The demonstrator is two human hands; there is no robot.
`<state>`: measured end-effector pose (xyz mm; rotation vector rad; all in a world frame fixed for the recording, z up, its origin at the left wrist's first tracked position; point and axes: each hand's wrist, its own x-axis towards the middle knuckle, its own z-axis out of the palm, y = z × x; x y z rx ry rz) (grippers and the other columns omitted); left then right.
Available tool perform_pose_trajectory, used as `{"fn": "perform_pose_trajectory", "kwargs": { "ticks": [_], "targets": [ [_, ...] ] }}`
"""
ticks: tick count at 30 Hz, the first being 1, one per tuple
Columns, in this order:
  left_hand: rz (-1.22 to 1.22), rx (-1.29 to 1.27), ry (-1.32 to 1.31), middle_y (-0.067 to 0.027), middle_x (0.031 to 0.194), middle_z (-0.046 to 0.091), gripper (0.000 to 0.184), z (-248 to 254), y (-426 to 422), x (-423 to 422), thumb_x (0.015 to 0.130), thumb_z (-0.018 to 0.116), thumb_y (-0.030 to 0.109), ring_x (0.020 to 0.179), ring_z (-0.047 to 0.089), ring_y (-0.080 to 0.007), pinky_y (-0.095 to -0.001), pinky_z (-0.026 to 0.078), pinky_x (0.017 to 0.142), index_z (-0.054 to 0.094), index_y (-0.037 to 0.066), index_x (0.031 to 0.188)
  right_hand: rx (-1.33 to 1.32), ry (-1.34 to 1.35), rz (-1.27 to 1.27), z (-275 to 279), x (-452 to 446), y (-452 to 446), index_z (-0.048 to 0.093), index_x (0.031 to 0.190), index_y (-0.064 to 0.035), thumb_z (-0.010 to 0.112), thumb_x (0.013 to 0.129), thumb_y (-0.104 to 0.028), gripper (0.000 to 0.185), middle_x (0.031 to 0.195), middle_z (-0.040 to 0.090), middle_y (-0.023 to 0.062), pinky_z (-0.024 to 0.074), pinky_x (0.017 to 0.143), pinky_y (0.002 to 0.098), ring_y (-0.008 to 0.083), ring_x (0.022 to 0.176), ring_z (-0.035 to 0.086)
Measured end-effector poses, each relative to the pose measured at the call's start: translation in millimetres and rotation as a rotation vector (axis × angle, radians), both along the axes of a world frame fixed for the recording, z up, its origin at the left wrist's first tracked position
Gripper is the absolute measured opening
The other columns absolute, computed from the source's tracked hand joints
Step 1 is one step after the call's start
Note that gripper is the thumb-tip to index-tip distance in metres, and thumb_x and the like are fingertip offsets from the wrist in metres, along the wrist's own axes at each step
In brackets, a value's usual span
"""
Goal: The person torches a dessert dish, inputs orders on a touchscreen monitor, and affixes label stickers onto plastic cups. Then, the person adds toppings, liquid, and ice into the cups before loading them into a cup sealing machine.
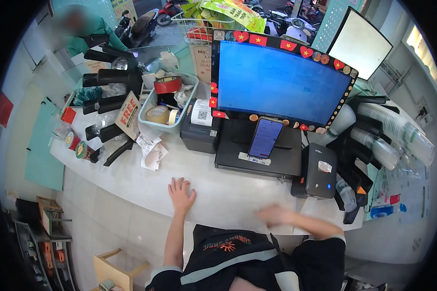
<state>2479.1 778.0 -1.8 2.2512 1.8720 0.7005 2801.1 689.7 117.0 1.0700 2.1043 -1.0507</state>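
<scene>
White and smooth, the worktop (223,190) is stretching out under the two hands. The left hand (181,195) is resting on it near the front, its fingers spreading apart and holding nothing. The right hand (275,215) is sitting at 3 o'clock from the left one, by the front edge. It is looking all blurry, so I am not able to say if its grip is apart or together, or if it is touching anything.

From the left hand, some paper slips (153,154) are lying near at 11 o'clock, not touching it. A receipt printer (196,138) is standing at about 12 o'clock, with a code paper (202,114) sitting on top. A smartphone (267,137) is leaning at 2 o'clock on a flat black box (234,153), and a computer monitor (281,80) with red star stickers is glowing behind it. From the right hand, a black machine (320,169) is shining a blue light between 1 and 2 o'clock, and clear plastic cups (398,128) are lying in stacks at 2 o'clock.

The monitor and the phone are glowing, so they seem to be ready. The code paper is already showing its print, so some printing is looking done. The slips are lying loose, not being held. How much is left is not showing.
</scene>
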Motion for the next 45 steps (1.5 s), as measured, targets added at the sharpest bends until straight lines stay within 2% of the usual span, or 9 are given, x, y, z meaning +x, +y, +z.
{"fn": "perform_pose_trajectory", "kwargs": {
  "ticks": [1, 3, 7, 9, 12, 14, 17, 22, 45],
  "targets": [
    [0.0, -0.005, -0.003, -0.0078, 0.116, 0.043, 0.031, 1, 0, 0, 0.068, 0.058, 0.025, 0.122, 0.027, -0.0374, -0.0535, 0.018, 0.098, 0.052, 0.014, 0.095, -0.113, -0.046, -0.148, -7, -7, -38, 0.03, 0.131, -0.0129, 0.064, 0.067, -0.014, 0.073, 0.113, 0.049, 0.019, 0.0446, 0.078, 0.0398, 0.0354, 0.095, 0.053],
    [0.003, -0.009, -0.006, -0.0082, 0.116, 0.043, 0.031, 1, 3, 0, 0.068, 0.058, 0.025, 0.122, 0.026, -0.0377, -0.0536, 0.018, 0.098, 0.052, 0.014, 0.096, 0.193, 0.474, -0.513, -64, -7, -120, 0.029, 0.132, -0.0168, 0.056, 0.072, -0.014, 0.067, 0.118, 0.043, 0.0198, 0.0448, 0.072, 0.0402, 0.0331, 0.084, 0.056],
    [-0.012, -0.015, 0.01, -0.0087, 0.116, 0.043, 0.032, 1, 0, -1, 0.068, 0.058, 0.025, 0.122, 0.026, -0.038, -0.0534, 0.018, 0.098, 0.051, 0.013, 0.097, 0.765, -0.323, -0.333, -79, -8, -180, 0.029, 0.133, -0.0228, 0.05, 0.073, -0.018, 0.063, 0.119, 0.041, 0.02, 0.0415, 0.06, 0.0385, 0.0218, 0.059, 0.052],
    [-0.024, 0.0, 0.008, -0.0089, 0.116, 0.043, 0.031, 3, 7, 2, 0.068, 0.058, 0.023, 0.122, 0.027, -0.0382, -0.0534, 0.018, 0.098, 0.051, 0.013, 0.097, 0.569, -0.512, -0.6, -120, -15, -223, 0.043, 0.124, -0.0189, 0.051, 0.074, -0.019, 0.052, 0.121, 0.041, 0.022, 0.0445, 0.061, 0.0401, 0.0283, 0.064, 0.056],
    [-0.026, -0.013, 0.014, -0.0091, 0.117, 0.043, 0.031, 5, 2, -1, 0.068, 0.058, 0.022, 0.122, 0.027, -0.0383, -0.0535, 0.018, 0.098, 0.05, 0.013, 0.097, 0.214, -0.203, -0.517, -197, 21, -222, 0.051, 0.116, -0.0137, 0.05, 0.077, -0.021, 0.04, 0.114, 0.05, 0.0206, 0.0473, 0.062, 0.0422, 0.0326, 0.074, 0.059],
    [-0.029, -0.009, 0.014, -0.0091, 0.118, 0.042, 0.033, 1, 3, 0, 0.069, 0.058, 0.023, 0.122, 0.026, -0.0385, -0.0536, 0.017, 0.099, 0.051, 0.012, 0.099, -0.333, -0.148, -0.126, -42, 12, -85, 0.052, 0.112, -0.0101, 0.052, 0.077, -0.023, 0.037, 0.1, 0.059, 0.017, 0.0471, 0.071, 0.0434, 0.0321, 0.085, 0.058],
    [-0.014, -0.051, -0.015, -0.0096, 0.124, 0.039, 0.041, -5, 3, -3, 0.07, 0.057, 0.026, 0.124, 0.023, -0.0389, -0.0545, 0.015, 0.099, 0.049, 0.011, 0.108, 0.73, 0.131, -0.708, 2, 16, 2, 0.056, 0.097, -0.0071, 0.061, 0.069, -0.016, 0.03, 0.094, 0.058, 0.0133, 0.0446, 0.071, 0.0417, 0.0305, 0.086, 0.056],
    [0.457, -0.097, 0.086, -0.0114, 0.137, 0.025, 0.062, -14, 7, -1, 0.074, 0.053, 0.034, 0.129, 0.013, -0.0373, -0.0568, 0.009, 0.1, 0.034, 0.012, 0.128, 1.789, 0.39, -0.679, 92, 25, 137, 0.053, 0.083, -0.0067, 0.061, 0.063, -0.007, 0.021, 0.119, 0.049, 0.0109, 0.0413, 0.067, 0.0366, 0.0271, 0.088, 0.05],
    [0.593, -0.258, 0.093, -0.0094, 0.143, 0.015, 0.068, -8, 13, -1, 0.076, 0.051, 0.039, 0.131, 0.006, -0.0335, -0.0561, 0.003, 0.101, 0.027, 0.016, 0.135, 1.811, 0.482, -0.55, 93, -34, 194, 0.054, 0.08, -0.011, 0.061, 0.058, -0.009, 0.023, 0.119, 0.051, 0.0021, 0.0347, 0.066, 0.0319, 0.0221, 0.082, 0.048]
  ]
}}
